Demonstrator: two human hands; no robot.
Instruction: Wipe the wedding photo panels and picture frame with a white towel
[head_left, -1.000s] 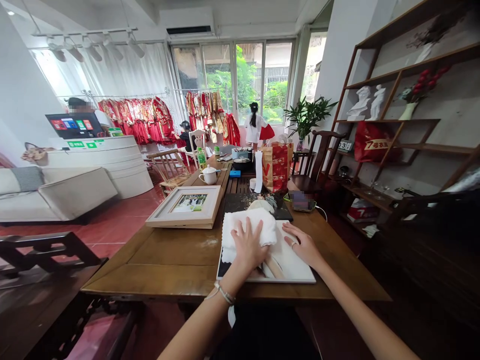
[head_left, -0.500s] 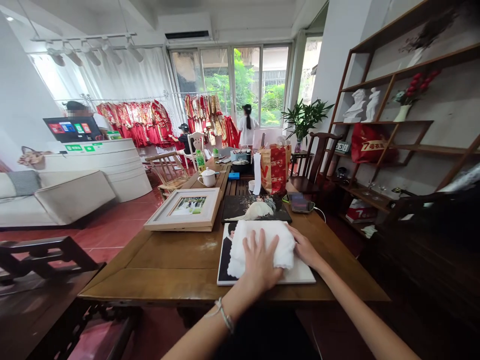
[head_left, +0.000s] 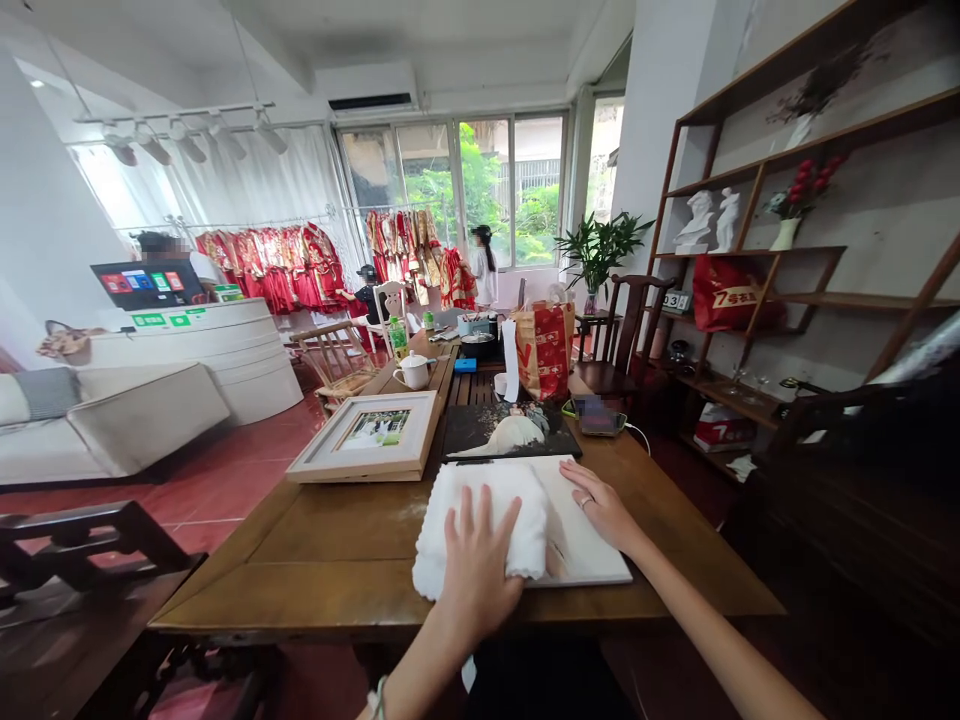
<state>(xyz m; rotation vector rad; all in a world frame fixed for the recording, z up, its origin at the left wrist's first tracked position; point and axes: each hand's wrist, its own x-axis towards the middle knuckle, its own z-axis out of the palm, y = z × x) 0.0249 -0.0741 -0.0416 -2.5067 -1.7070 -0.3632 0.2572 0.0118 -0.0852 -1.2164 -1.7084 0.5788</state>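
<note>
A white folded cloth (head_left: 480, 510) lies over a flat photo print (head_left: 585, 545) near the front edge of the wooden table (head_left: 330, 550). My left hand (head_left: 476, 565) presses flat on the cloth with fingers spread. My right hand (head_left: 604, 505), wearing a ring, rests flat on the print's right part, beside the cloth. The cloth covers the print's left half.
A framed photo (head_left: 371, 432) and a dark photo print (head_left: 506, 430) lie further back. Beyond stand a teapot (head_left: 412, 370), a red bag (head_left: 544, 350) and a phone (head_left: 600, 418). Shelves (head_left: 787, 250) line the right wall; dark chairs (head_left: 82, 560) sit left. People stand far off.
My left hand slid the cloth across the print, first right, now to its left and near edge. My right hand stayed on the print. The view tilted down slightly.
</note>
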